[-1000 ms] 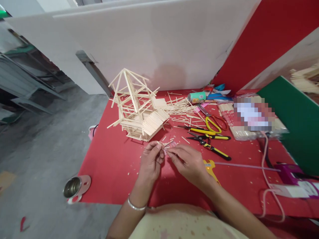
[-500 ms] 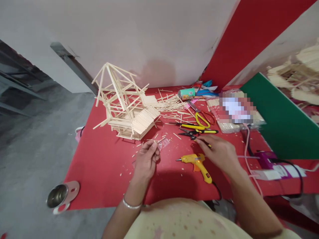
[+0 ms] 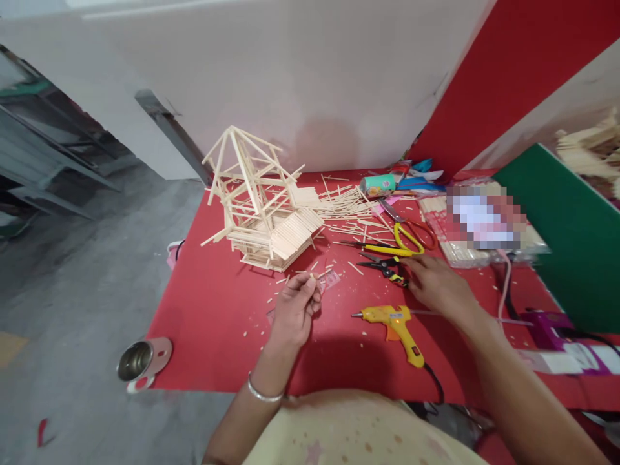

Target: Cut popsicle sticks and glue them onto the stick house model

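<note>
My left hand (image 3: pixel 296 309) is over the red table with thumb and fingers pinched together. A small pale bit shows at the fingertips, too small to name. My right hand (image 3: pixel 438 284) has its fingers round the handles of black and yellow pliers (image 3: pixel 385 266), which lie with their jaws apart, pointing left. Part of the handles is hidden under the fingers. In front of my left hand stands a house-like frame of thin wooden sticks (image 3: pixel 259 200), with a slatted panel at its near side. A yellow glue gun (image 3: pixel 393 323) lies between my hands, nozzle to the left.
Loose sticks (image 3: pixel 351 203) lie behind the frame, near a green can (image 3: pixel 380 185). Scissors (image 3: pixel 407 226) and another yellow-handled tool (image 3: pixel 382 248) lie beyond the pliers. A metal mug (image 3: pixel 145 360) sits at the left table edge. Cables and a purple box (image 3: pixel 547 328) are at right.
The view has shifted left, so things appear further right. My right hand has moved from one handle of the pliers to cover both. My left hand keeps its pinch.
</note>
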Demonstrator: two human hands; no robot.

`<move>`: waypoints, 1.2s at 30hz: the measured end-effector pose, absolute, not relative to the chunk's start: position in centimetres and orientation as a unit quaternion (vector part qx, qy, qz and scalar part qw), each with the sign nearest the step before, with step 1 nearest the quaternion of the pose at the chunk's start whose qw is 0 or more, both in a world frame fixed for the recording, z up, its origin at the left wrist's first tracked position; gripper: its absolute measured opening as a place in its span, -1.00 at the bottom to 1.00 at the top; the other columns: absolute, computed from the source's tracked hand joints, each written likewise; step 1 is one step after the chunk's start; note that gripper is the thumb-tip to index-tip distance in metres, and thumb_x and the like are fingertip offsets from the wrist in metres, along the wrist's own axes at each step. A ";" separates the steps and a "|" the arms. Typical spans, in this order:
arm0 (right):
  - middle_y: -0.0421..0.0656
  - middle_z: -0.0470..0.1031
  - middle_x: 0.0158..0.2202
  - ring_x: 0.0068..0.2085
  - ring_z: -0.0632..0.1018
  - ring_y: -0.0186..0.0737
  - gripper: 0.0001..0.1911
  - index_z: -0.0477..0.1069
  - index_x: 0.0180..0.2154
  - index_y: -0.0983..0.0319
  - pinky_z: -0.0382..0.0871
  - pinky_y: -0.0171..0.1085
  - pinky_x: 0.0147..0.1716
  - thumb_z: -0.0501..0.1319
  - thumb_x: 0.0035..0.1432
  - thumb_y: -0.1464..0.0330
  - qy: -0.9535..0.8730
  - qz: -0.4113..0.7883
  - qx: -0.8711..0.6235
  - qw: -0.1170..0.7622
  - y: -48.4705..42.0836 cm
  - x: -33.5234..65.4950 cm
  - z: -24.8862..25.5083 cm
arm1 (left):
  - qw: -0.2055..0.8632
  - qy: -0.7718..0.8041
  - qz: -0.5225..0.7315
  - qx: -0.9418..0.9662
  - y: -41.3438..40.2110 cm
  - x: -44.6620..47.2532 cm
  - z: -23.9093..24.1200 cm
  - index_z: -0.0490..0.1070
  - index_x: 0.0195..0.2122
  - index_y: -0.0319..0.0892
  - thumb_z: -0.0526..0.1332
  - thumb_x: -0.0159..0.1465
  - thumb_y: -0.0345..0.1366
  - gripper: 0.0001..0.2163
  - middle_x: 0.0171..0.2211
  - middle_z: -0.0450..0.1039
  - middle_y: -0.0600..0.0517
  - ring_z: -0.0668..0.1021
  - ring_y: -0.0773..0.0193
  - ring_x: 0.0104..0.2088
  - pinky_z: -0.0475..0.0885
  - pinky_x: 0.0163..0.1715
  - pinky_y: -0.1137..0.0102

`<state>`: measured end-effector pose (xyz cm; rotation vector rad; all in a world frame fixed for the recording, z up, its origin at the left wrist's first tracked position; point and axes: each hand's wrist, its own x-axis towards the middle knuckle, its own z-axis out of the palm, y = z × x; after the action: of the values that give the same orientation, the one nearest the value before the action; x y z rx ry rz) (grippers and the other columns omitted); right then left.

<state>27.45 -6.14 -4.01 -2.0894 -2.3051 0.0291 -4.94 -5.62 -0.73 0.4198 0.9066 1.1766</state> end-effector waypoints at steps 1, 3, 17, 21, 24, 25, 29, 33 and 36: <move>0.07 0.45 0.14 0.11 0.47 0.05 -0.46 0.40 0.17 0.27 0.35 -0.07 0.08 0.15 0.13 0.40 -0.744 0.009 -0.668 0.003 -5.8 27.8 -4.2 | 0.716 0.405 0.533 0.197 -5.7 -5.0 -0.7 0.50 -0.30 -0.19 0.50 0.06 -0.23 -0.74 -0.48 0.45 0.11 0.41 0.50 -0.58 0.25 -0.65 0.59; 0.09 0.43 0.16 0.11 0.45 0.09 -0.39 0.36 0.21 0.28 0.36 -0.05 0.07 0.17 0.09 0.37 -0.749 0.012 -0.662 -0.019 -5.5 28.2 -4.3 | 0.715 0.398 0.534 0.212 -5.7 -5.0 -0.6 0.49 -0.29 -0.20 0.48 0.10 -0.21 -0.74 -0.46 0.46 0.09 0.40 0.50 -0.59 0.24 -0.66 0.60; 0.16 0.39 0.15 0.10 0.37 0.24 -0.13 0.15 0.34 0.26 0.23 0.01 0.00 0.24 0.00 0.19 -0.746 0.006 -0.660 -0.087 -5.3 27.0 -4.1 | 0.706 0.409 0.537 0.212 -5.7 -5.2 -0.5 0.50 -0.27 -0.23 0.48 0.09 -0.22 -0.73 -0.43 0.52 0.05 0.44 0.48 -0.57 0.25 -0.67 0.61; 0.16 0.37 0.14 0.08 0.39 0.22 -0.15 0.14 0.34 0.25 0.21 -0.02 -0.01 0.24 0.02 0.20 -0.746 0.004 -0.660 -0.091 -5.4 27.0 -3.9 | 0.707 0.406 0.538 0.214 -5.8 -5.2 -0.6 0.48 -0.27 -0.22 0.46 0.12 -0.23 -0.75 -0.42 0.51 0.05 0.44 0.49 -0.57 0.25 -0.67 0.60; 0.15 0.37 0.11 0.04 0.41 0.20 -0.15 0.15 0.34 0.23 0.21 -0.03 -0.03 0.25 0.02 0.19 -0.744 0.009 -0.663 -0.085 -5.5 26.9 -4.0 | 0.710 0.399 0.537 0.220 -5.8 -5.1 -0.6 0.47 -0.28 -0.22 0.46 0.13 -0.22 -0.75 -0.40 0.51 0.05 0.44 0.49 -0.57 0.25 -0.67 0.61; 0.15 0.37 0.09 0.02 0.41 0.20 -0.16 0.15 0.33 0.23 0.21 -0.03 -0.04 0.25 0.02 0.19 -0.743 0.008 -0.664 -0.083 -5.5 26.8 -4.0 | 0.710 0.397 0.538 0.222 -5.8 -5.0 -0.6 0.47 -0.28 -0.21 0.46 0.13 -0.22 -0.75 -0.39 0.51 0.05 0.44 0.49 -0.57 0.25 -0.67 0.61; 0.16 0.38 0.05 -0.02 0.44 0.17 -0.20 0.16 0.33 0.27 0.24 -0.02 -0.07 0.20 0.06 0.20 -0.745 0.008 -0.663 -0.073 -5.8 26.6 -3.8 | 0.708 0.404 0.539 0.214 -5.8 -4.9 -0.6 0.46 -0.27 -0.21 0.47 0.11 -0.22 -0.73 -0.43 0.50 0.06 0.44 0.48 -0.57 0.25 -0.67 0.60; 0.19 0.39 0.02 -0.02 0.45 0.18 -0.22 0.15 0.33 0.36 0.29 -0.02 -0.06 0.17 0.11 0.24 -0.756 0.010 -0.653 -0.044 -6.0 26.5 -3.2 | 0.707 0.412 0.535 0.208 -5.7 -4.8 -0.8 0.47 -0.29 -0.23 0.48 0.09 -0.22 -0.72 -0.45 0.50 0.06 0.44 0.48 -0.58 0.25 -0.67 0.60; 0.24 0.39 0.06 0.01 0.45 0.23 -0.23 0.14 0.32 0.42 0.33 0.04 -0.01 0.15 0.11 0.29 -0.769 0.020 -0.639 -0.014 -6.1 26.3 -2.5 | 0.708 0.410 0.533 0.216 -5.5 -4.6 -0.8 0.47 -0.29 -0.23 0.48 0.09 -0.22 -0.72 -0.44 0.51 0.05 0.44 0.48 -0.57 0.25 -0.67 0.61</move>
<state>26.27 -6.12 -2.54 -2.0253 -2.4373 0.0618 -4.56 -5.45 -0.82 0.4790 0.9093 1.1840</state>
